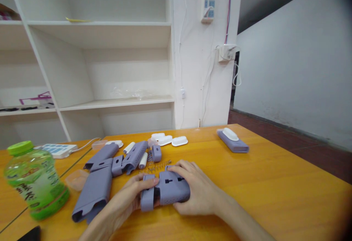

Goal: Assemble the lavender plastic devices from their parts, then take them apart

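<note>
My left hand [133, 189] is closed round a short purple-grey plastic collar [147, 199], its thumb on top. In my right hand [199, 191] is a larger purple-grey plastic housing [173, 189] with slots and small holes, gripped at its right end. A narrow dark gap shows between the two pieces, which are held side by side just above the table. Metal springs [159, 166] lie behind them. To the left are a long purple-grey shell [96, 186], a perforated shell [136, 155], a small collar [156, 153] and white cylinders [143, 160].
A green-capped bottle [35, 182] stands at the left, near a power strip [59, 149]. White oval caps [179, 141] sit toward the back edge of the wooden table [255, 197]. At the right lies a purple-grey housing [233, 144] with a white cap on it. Shelves [110, 103] rise behind.
</note>
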Motion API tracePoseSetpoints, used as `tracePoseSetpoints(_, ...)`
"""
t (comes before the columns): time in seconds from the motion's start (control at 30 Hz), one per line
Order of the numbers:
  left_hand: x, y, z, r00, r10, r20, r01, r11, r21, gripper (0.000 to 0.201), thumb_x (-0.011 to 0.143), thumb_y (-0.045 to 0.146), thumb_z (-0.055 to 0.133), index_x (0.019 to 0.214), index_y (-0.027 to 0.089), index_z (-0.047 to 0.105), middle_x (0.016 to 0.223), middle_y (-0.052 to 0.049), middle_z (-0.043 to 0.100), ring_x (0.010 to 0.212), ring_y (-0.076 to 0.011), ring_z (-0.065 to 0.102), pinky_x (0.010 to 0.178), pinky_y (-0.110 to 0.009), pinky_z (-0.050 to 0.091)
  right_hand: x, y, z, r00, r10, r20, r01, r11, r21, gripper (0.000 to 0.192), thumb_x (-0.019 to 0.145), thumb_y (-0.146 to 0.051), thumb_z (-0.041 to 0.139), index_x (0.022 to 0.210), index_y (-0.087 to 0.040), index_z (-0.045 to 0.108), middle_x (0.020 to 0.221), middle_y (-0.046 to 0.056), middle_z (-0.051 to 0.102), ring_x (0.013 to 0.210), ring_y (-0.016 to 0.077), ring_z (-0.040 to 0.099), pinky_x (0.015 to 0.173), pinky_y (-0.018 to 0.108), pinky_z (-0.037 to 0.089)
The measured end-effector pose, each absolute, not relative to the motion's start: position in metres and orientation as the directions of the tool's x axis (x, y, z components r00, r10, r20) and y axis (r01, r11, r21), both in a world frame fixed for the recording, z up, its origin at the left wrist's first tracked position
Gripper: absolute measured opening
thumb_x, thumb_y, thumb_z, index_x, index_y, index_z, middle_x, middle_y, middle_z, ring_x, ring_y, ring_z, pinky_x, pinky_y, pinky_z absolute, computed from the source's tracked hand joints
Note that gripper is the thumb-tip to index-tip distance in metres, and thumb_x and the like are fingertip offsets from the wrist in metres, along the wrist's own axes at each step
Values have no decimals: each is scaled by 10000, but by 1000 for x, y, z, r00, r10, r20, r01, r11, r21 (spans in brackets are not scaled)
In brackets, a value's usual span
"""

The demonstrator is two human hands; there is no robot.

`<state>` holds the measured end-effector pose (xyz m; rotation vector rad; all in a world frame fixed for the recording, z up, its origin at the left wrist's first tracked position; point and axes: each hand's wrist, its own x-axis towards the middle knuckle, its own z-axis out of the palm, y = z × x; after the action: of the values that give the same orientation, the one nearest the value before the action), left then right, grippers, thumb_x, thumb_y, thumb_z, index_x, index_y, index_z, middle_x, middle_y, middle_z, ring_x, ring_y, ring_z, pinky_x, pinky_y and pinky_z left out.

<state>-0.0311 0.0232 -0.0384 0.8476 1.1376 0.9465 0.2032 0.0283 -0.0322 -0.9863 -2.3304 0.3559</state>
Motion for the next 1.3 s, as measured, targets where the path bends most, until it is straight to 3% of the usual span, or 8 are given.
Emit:
tracePoseSetpoints(0.33, -22, 17, -37, 85, 939, -333, -206, 344, 916, 559, 614, 388, 885, 1036, 129, 627, 919, -103, 729, 738, -226, 692, 653, -373, 614, 205, 29, -36, -558, 719, 414, 560, 694, -452, 779, 576, -318, 788, 1313, -290, 539, 1201, 40, 541, 1043, 258, 520, 973, 388, 406)
tracePoseSetpoints(0.63, -23, 16, -42, 137, 940, -312, -265, 339, 903, 516, 689, 356, 847, 1095, 151, 603, 1064, -133, 737, 946, -303, 724, 784, -396, 602, 203, 28, -37, -550, 721, 421, 542, 692, -476, 823, 575, -332, 853, 1337, -279, 547, 1251, 45, 526, 1122, 253, 514, 1029, 386, 393)
tracePoseSetpoints(0.9, -23, 17, -41, 124, 938, -324, -257, 346, 902, 519, 661, 355, 855, 1076, 158, 615, 1055, -131, 745, 935, -309, 730, 747, -370, 597, 203, 29, -39, -557, 710, 431, 542, 704, -459, 821, 590, -335, 837, 1354, -273, 543, 1258, 52, 523, 1117, 258, 510, 1023, 394, 396)
tracePoseSetpoints(1.1, -19, 16, -39, 92, 945, -314, -206, 327, 922, 567, 656, 371, 847, 1115, 149, 598, 959, -100, 752, 810, -251, 730, 684, -318, 573, 203, 28, -38, -562, 701, 439, 550, 713, -434, 806, 595, -345, 833, 1344, -260, 548, 1234, 60, 529, 1092, 263, 503, 1000, 403, 401)
tracePoseSetpoints(1.3, -16, 13, -39, 136, 947, -292, -226, 317, 921, 558, 691, 391, 828, 1148, 175, 593, 1047, -98, 742, 952, -275, 716, 822, -351, 552, 198, 24, -37, -558, 703, 440, 553, 711, -435, 828, 585, -334, 844, 1353, -266, 542, 1255, 64, 526, 1112, 270, 494, 1011, 408, 390)
